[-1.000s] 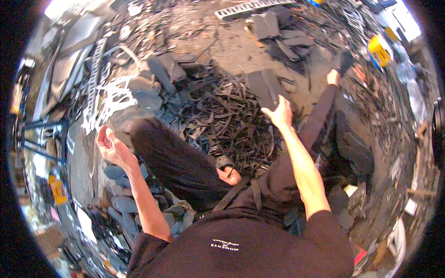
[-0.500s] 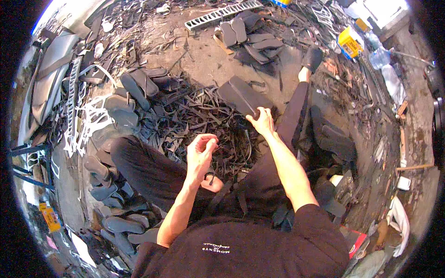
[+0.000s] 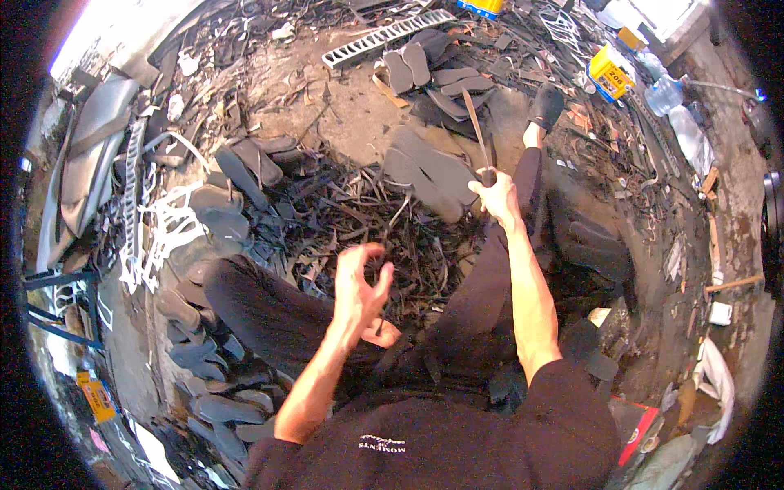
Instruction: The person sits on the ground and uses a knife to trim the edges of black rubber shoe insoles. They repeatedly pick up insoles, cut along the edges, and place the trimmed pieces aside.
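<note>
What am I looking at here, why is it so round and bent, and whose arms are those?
The picture comes from a wide fisheye camera worn on a person's head, looking down, so straight edges curve near the rim. The two bare arms rising from the bottom belong to that person, who sits on the ground in dark trousers with one leg stretched out. The right hand grips a long thin blade that points up and away. The left hand is raised with fingers curled and seems to hold nothing. Between the legs lies a heap of dark scrap strips. Around it are flat dark shoe soles, some stacked at the left, a white cut-out sheet and a yellow box.
</note>
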### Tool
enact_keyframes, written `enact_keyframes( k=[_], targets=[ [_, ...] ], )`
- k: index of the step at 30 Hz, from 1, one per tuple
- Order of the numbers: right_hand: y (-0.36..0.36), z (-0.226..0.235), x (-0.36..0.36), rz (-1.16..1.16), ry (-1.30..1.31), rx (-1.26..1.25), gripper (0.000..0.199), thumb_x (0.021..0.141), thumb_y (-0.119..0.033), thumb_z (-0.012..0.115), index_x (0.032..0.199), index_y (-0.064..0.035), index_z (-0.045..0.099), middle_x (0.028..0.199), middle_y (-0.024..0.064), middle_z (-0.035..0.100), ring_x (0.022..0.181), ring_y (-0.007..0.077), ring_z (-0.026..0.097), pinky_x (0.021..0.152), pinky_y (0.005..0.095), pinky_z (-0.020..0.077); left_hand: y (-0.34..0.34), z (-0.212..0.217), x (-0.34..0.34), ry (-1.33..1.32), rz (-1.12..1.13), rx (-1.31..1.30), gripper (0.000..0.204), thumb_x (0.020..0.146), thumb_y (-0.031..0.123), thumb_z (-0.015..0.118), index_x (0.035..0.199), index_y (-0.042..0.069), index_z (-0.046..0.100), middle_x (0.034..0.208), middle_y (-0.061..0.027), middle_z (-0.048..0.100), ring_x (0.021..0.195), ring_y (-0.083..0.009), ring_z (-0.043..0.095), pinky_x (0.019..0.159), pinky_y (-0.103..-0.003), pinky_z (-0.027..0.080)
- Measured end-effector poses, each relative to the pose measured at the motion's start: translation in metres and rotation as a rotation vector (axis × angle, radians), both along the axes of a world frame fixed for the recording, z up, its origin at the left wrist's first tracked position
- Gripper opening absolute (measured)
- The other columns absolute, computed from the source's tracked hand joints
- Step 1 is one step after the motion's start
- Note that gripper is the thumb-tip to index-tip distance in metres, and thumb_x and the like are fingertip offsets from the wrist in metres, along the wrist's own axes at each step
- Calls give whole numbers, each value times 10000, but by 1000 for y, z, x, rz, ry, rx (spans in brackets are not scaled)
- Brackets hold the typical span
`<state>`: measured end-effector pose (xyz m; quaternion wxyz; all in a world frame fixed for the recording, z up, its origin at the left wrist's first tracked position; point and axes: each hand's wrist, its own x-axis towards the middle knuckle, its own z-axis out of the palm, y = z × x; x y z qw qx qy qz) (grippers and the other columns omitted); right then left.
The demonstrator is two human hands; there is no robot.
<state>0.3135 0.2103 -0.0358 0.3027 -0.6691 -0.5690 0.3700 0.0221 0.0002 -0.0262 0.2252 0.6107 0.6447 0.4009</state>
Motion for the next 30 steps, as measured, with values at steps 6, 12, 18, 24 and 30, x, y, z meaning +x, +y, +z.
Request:
enact_keyframes(
  k=[6,12,18,24,30],
  targets=[
    [-86,169,-25,563,-252,396,295,901,-27,770,1191,-40,719,1180,155,767,1139,324,730,1025,398,549,59,70,3,439,-98,182,892,777,152,891,1576,152,494,1613,-201,477,1532,-445,379,1277,-579,272],
    [-70,145,-54,85,-262,720,329,993,-208,763,1221,5,659,1208,207,734,1072,373,712,974,433,539,42,41,-11,-189,-27,-107,348,994,311,775,1039,-6,637,955,-245,725,873,-420,712,805,-435,553],
    [-186,113,-114,390,108,123,231,1040,-155,655,1220,-15,622,882,120,647,762,163,616,713,365,528,3,24,-48,-699,774,-7,546,1022,375,761,1298,-75,623,1240,-148,720,1091,-221,645,1005,-362,501],
    [-265,64,-132,576,52,149,325,1065,-244,665,1266,5,613,901,289,710,855,506,729,718,501,568,-16,62,-38,-950,885,-30,597,1006,374,786,1336,-68,560,1247,-164,692,1084,-219,635,992,-354,509],
    [-307,64,-86,495,-45,-42,280,1053,-234,671,1202,-2,627,935,297,720,899,519,723,736,524,573,-17,70,-34,-1104,806,6,567,1026,367,763,1343,-58,560,1244,-154,695,1079,-209,646,977,-346,522]
  ],
)
